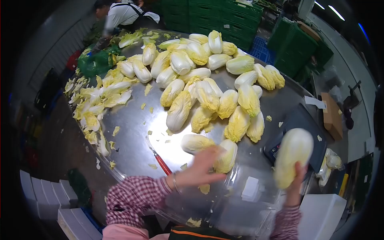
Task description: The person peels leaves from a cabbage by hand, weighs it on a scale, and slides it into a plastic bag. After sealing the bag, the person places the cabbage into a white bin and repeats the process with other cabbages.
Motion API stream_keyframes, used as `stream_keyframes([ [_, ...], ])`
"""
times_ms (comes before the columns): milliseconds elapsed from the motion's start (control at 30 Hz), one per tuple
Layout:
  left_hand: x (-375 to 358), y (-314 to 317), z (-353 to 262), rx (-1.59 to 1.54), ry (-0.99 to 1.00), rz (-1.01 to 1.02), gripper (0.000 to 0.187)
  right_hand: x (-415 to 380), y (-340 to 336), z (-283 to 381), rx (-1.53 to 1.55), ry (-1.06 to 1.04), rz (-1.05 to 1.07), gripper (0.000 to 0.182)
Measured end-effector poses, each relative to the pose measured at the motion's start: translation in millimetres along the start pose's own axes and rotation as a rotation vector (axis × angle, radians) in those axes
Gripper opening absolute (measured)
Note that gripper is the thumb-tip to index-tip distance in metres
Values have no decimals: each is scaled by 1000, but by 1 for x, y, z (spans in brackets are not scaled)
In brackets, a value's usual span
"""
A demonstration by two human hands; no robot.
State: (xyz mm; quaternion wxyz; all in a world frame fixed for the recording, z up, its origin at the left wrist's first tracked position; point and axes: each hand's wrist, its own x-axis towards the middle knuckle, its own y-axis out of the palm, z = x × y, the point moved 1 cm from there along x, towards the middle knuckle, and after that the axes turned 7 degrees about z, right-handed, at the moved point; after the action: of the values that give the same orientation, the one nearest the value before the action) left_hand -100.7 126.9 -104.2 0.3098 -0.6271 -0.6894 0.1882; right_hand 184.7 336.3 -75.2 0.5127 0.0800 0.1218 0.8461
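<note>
In my right hand (296, 181) is a napa cabbage (295, 154), held up over the dark scale (305, 120) at the right and a little blurred. My left hand (199, 170) reaches across the table with thumb and fingers apart. Its fingertips overlap the edge of another napa cabbage (227, 157), and one more cabbage (196, 143) lies just beyond them. A red-handled knife (161, 163) rests on the metal table beside my left wrist, its handle end close to my sleeve.
Many napa cabbages (180, 62) are piled on the metal table (130, 138). Trimmed leaves (106, 94) line its left edge. White paper slips (251, 187) and clear plastic film lie in front. A white box (322, 212) stands at the right; another person (128, 15) works across the table.
</note>
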Motion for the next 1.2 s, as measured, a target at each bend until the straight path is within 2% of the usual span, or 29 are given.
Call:
stream_keyframes([
  [67, -8, -6, 87, 215, -290, -188, 77, 51, -57, 36, -430, -77, -181, 64],
  [100, -2, -23, 109, 344, -424, -333, 79, 75, -89, 46, -524, -14, -281, 68],
  [133, 8, -40, 121, 429, -612, -352, 85, 97, -117, 49, -552, 50, -374, 70],
  [233, 35, -56, 177, 416, -860, -446, 105, 144, -202, 28, -694, 46, -431, 71],
  [300, 40, -58, 192, 305, -920, -375, 108, 148, -220, 16, -703, 35, -391, 72],
  [367, 38, -50, 201, 332, -817, -517, 109, 129, -205, 29, -684, 117, -403, 74],
  [433, 25, -48, 211, 429, -580, -557, 104, 97, -170, 42, -608, 46, -647, 73],
  [500, 13, -49, 209, 180, -559, -651, 89, 53, -163, 45, -441, -79, -636, 66],
  [533, 4, -49, 213, -178, -655, -720, 85, 21, -143, 51, -534, -27, -729, 53],
  [567, -8, -48, 214, -535, -751, -769, 82, -13, -164, 30, -625, -104, -671, 39],
  [600, -24, -46, 211, -534, -751, -747, 82, -52, -143, 21, -722, -167, -637, 28],
  [633, -39, -43, 207, -927, -680, -813, 80, -94, -148, -9, -773, -139, -664, 20],
  [667, -47, -41, 201, -1322, -590, -866, 77, -136, -140, -28, -1015, -157, -571, 16],
  [700, -47, -39, 189, -1321, -596, -856, 77, -169, -122, -44, -1168, -90, -576, 12],
  [767, -48, -41, 161, -488, -792, -887, 81, -209, -94, -64, -1144, -9, -500, 11],
  [800, -50, -42, 165, -289, -818, -895, 83, -215, -84, -63, -1133, -4, -509, 11],
  [867, -43, -45, 166, -301, -814, -895, 84, -216, -72, -55, -1153, -89, -384, 12],
  [933, -36, -48, 176, -321, -810, -899, 85, -206, -75, -45, -1144, -152, -381, 13],
  [1000, -35, -50, 201, 118, -1081, -776, 79, -192, -81, -33, -1141, -214, -364, 14],
  [1033, -38, -51, 220, 123, -1082, -781, 79, -186, -88, -26, -1112, -219, -403, 14],
  [1100, -41, -53, 251, 57, -819, -629, 72, -183, -102, -20, -1077, -228, -436, 14],
  [1133, -31, -53, 229, 259, -736, -693, 53, -182, -111, -18, -1081, -224, -483, 13],
  [1167, -23, -53, 208, 267, -744, -697, 53, -181, -121, -18, -1083, -218, -527, 13],
  [1200, -9, -54, 173, 90, -584, -697, 42, -178, -133, -19, -1075, -215, -515, 13],
])
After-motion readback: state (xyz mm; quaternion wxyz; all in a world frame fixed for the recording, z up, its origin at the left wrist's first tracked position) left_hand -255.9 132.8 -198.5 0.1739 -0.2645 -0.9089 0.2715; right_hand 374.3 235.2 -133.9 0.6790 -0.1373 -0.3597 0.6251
